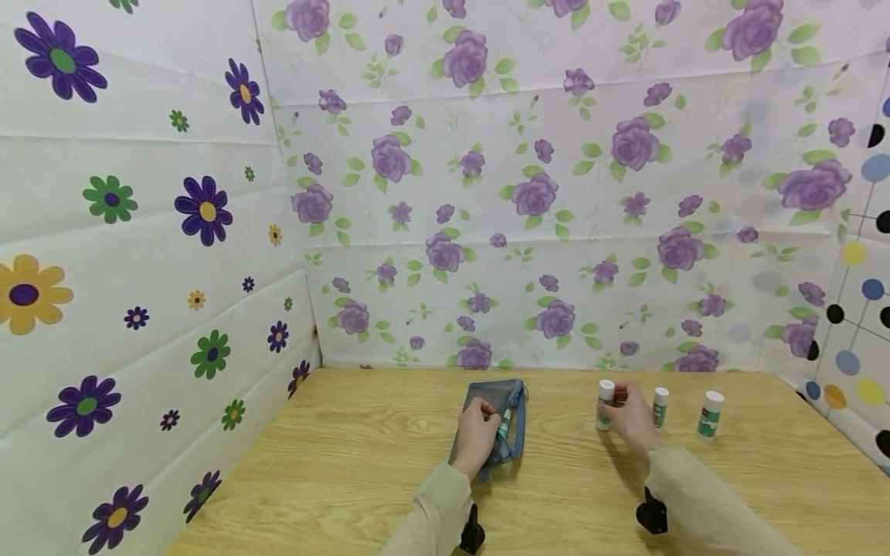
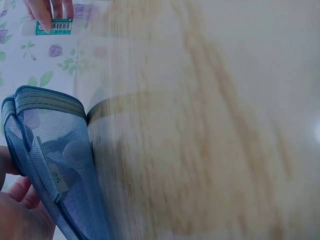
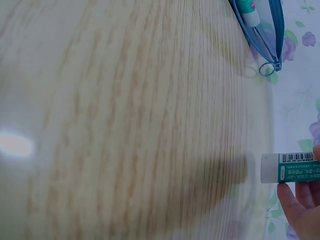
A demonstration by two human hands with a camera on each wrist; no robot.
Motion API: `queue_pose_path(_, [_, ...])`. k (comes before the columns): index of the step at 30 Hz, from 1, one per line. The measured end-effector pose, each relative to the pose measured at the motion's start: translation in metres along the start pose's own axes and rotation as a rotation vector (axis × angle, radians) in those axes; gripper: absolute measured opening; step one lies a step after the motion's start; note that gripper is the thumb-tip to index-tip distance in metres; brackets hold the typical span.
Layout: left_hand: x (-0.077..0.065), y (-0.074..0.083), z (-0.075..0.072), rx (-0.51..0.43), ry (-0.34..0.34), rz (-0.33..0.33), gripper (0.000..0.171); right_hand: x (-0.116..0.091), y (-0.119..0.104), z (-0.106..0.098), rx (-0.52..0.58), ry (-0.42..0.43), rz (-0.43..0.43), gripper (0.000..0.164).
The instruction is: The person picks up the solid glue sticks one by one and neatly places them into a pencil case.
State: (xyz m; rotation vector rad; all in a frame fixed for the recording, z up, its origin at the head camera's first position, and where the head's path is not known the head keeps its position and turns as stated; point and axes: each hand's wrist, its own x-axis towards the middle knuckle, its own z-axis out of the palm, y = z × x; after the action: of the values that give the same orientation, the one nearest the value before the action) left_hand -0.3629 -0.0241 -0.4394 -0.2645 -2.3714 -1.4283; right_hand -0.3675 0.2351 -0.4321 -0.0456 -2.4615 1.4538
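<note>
A blue mesh zip pouch [image 1: 489, 394] stands near the middle of the table, its zipped mouth spread apart. My left hand [image 1: 476, 436] grips the pouch at its side; in the left wrist view the fingers [image 2: 20, 190] hold its mesh edge. Inside the mouth shows a glue stick [image 1: 504, 422] with a white cap. To the right, my right hand [image 1: 634, 418] holds an upright glue stick [image 1: 606, 392] between thumb and fingers. Its green label with a barcode shows in the right wrist view. Whether its base touches the table, I cannot tell.
Two more white-capped glue sticks stand upright on the right: one [image 1: 660, 398] just behind my right hand, another [image 1: 710, 417] farther right. The wood-grain table [image 1: 361, 432] ends against a flowered cloth wall [image 1: 431, 309].
</note>
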Motion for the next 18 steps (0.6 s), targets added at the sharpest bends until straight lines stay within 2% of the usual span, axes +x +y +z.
queue_pose_path(12, [-0.001, 0.000, 0.001, 0.017, 0.023, 0.014, 0.006, -0.002, -0.008, 0.001, 0.053, -0.010, 0.003, 0.044])
queue_pose_path(18, [0.000, 0.000, 0.001, 0.029, 0.015, -0.001, 0.005, -0.003, -0.013, 0.001, 0.073, -0.027, 0.016, 0.045])
